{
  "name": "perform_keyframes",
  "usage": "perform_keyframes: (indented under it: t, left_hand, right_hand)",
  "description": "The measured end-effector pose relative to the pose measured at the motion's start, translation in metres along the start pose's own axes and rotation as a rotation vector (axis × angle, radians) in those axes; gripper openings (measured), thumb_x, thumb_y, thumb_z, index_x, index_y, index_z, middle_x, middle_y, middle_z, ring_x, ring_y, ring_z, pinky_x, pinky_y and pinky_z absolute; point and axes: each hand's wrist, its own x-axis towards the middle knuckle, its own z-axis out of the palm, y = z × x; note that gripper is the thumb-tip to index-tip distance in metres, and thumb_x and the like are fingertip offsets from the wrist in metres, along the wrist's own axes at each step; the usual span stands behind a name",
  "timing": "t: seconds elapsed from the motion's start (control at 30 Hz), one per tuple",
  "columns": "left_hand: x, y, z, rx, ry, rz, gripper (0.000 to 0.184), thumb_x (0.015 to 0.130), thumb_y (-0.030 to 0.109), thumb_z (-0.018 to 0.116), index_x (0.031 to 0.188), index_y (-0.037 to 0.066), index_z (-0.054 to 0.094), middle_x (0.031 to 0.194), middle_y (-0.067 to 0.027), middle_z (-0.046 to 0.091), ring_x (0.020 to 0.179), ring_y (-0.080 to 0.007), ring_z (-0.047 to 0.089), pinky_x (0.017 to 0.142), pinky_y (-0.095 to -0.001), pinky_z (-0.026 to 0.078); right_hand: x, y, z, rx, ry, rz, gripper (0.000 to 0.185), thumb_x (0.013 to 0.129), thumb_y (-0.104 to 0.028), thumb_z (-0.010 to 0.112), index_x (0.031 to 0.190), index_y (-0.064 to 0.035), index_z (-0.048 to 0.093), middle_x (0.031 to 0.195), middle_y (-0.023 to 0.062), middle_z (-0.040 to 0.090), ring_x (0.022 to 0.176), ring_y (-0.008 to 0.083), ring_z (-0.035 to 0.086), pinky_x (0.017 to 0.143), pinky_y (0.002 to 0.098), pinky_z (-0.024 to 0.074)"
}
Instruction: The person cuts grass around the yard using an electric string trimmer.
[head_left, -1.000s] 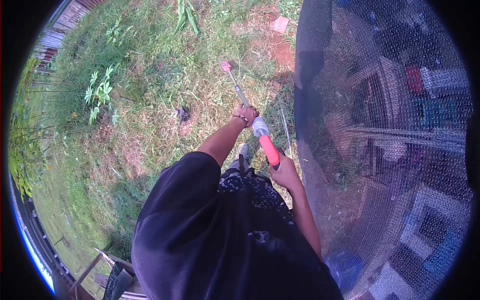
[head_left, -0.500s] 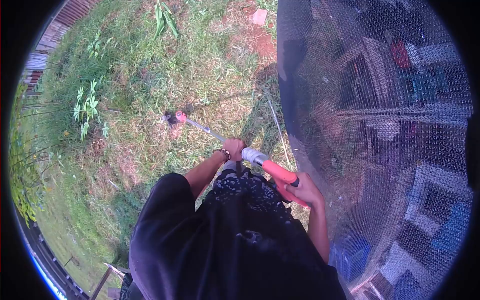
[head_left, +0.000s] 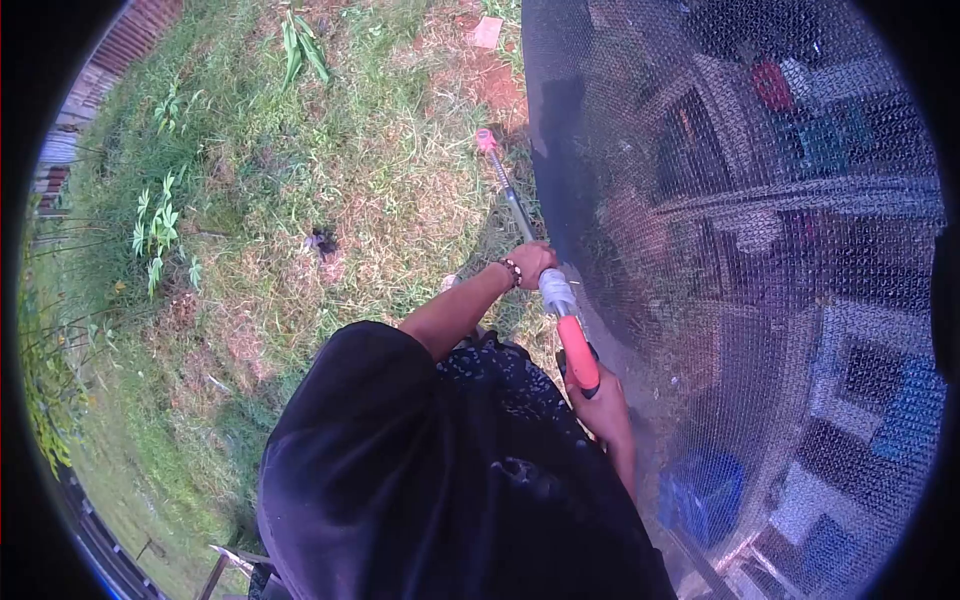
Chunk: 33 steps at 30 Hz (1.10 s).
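Over grass, left hand and right hand gripping trimmer, blue object behind mesh

Smooth plastic handle, metallic shaft

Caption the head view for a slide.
Left hand on the shaft, right hand on the red handle of a long tool beside dark netting.

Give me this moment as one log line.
left hand: on shaft | right hand: on red handle | pink tool head: over grass, ground contact unclear | mesh: right of picture
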Motion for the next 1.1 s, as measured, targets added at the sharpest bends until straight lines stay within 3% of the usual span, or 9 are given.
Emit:
perform_keyframes:
  t: [0.13, 0.27, 0.43, 0.6, 0.8, 0.93, 1.0, 1.03, 1.1]
  left_hand:
    - [0.025, 0.000, 0.020, 0.124, -0.143, 0.038, 0.021, 0.071, 0.033, 0.069, 0.085, 0.017, 0.069, 0.098, -0.0070, 0.069, 0.103, -0.0246, 0.065, 0.102, -0.0383, 0.045]
    - [0.023, -0.022, 0.069, 0.171, -0.209, -0.017, 0.023, 0.070, 0.032, 0.070, 0.086, 0.016, 0.069, 0.098, -0.0085, 0.069, 0.103, -0.0277, 0.064, 0.094, -0.0413, 0.049]
    - [-0.021, 0.001, 0.076, 0.194, -0.372, -0.177, 0.026, 0.071, 0.036, 0.069, 0.089, 0.017, 0.072, 0.094, -0.0092, 0.072, 0.098, -0.0274, 0.067, 0.095, -0.0399, 0.049]
    - [-0.022, 0.038, 0.080, 0.165, -0.290, -0.063, 0.028, 0.066, 0.042, 0.070, 0.078, 0.016, 0.070, 0.082, -0.0105, 0.069, 0.089, -0.0300, 0.068, 0.084, -0.0428, 0.050]
    - [-0.001, 0.065, 0.049, 0.151, -0.261, 0.008, 0.030, 0.065, 0.044, 0.068, 0.073, 0.015, 0.070, 0.071, -0.0116, 0.067, 0.080, -0.0295, 0.068, 0.083, -0.0407, 0.047]
    - [0.008, 0.032, 0.057, 0.257, -0.224, -0.024, 0.019, 0.067, 0.037, 0.068, 0.080, 0.023, 0.071, 0.080, -0.0045, 0.070, 0.087, -0.0233, 0.068, 0.086, -0.0403, 0.045]
    - [0.013, 0.020, 0.050, 0.286, -0.273, -0.089, 0.024, 0.069, 0.036, 0.069, 0.089, 0.023, 0.070, 0.093, -0.0035, 0.071, 0.096, -0.0223, 0.068, 0.091, -0.0413, 0.044]
    - [0.013, 0.009, 0.053, 0.283, -0.262, -0.122, 0.025, 0.070, 0.037, 0.068, 0.091, 0.022, 0.070, 0.096, -0.0039, 0.070, 0.098, -0.0229, 0.067, 0.093, -0.0417, 0.044]
    - [0.011, -0.006, 0.052, 0.250, -0.288, -0.175, 0.029, 0.073, 0.037, 0.067, 0.098, 0.022, 0.067, 0.103, -0.0035, 0.068, 0.105, -0.0227, 0.065, 0.095, -0.0448, 0.044]
  right_hand:
    - [-0.002, 0.011, 0.010, 0.104, -0.007, 0.019, 0.029, 0.082, -0.007, 0.062, 0.110, -0.0004, 0.062, 0.092, 0.0231, 0.067, 0.094, 0.0400, 0.067, 0.082, 0.0412, 0.0508]
    - [0.004, 0.038, 0.024, 0.118, -0.021, 0.030, 0.024, 0.084, -0.006, 0.062, 0.107, -0.0001, 0.062, 0.092, 0.0228, 0.067, 0.093, 0.0382, 0.067, 0.083, 0.0409, 0.0505]
    - [-0.012, 0.052, 0.012, 0.208, -0.116, 0.051, 0.021, 0.081, -0.002, 0.061, 0.102, -0.0007, 0.062, 0.083, 0.0095, 0.066, 0.075, 0.0183, 0.064, 0.070, 0.0332, 0.0501]
    - [-0.037, 0.098, -0.019, 0.333, -0.182, 0.124, 0.021, 0.075, 0.005, 0.058, 0.095, 0.0015, 0.062, 0.079, 0.0022, 0.062, 0.066, 0.0077, 0.057, 0.058, 0.0262, 0.0451]
    - [-0.054, 0.069, -0.045, 0.235, -0.072, 0.117, 0.021, 0.078, 0.001, 0.062, 0.099, 0.0036, 0.064, 0.078, 0.0057, 0.064, 0.075, 0.0123, 0.060, 0.071, 0.0316, 0.0484]
    - [-0.036, 0.036, -0.023, 0.205, -0.022, 0.143, 0.024, 0.078, -0.002, 0.064, 0.101, 0.0029, 0.062, 0.078, 0.0133, 0.064, 0.074, 0.0188, 0.063, 0.071, 0.0342, 0.0488]
    - [-0.017, 0.038, -0.004, 0.213, -0.016, 0.076, 0.025, 0.078, -0.002, 0.063, 0.103, 0.0031, 0.061, 0.080, 0.0157, 0.065, 0.075, 0.0242, 0.065, 0.073, 0.0360, 0.0493]
    - [-0.006, 0.042, 0.005, 0.179, -0.036, 0.063, 0.029, 0.079, -0.003, 0.062, 0.108, 0.0007, 0.061, 0.087, 0.0196, 0.066, 0.083, 0.0330, 0.067, 0.078, 0.0388, 0.0501]
    - [0.014, 0.051, 0.027, 0.082, -0.012, -0.001, 0.031, 0.079, -0.004, 0.062, 0.110, -0.0005, 0.060, 0.091, 0.0211, 0.067, 0.089, 0.0357, 0.067, 0.082, 0.0398, 0.0500]
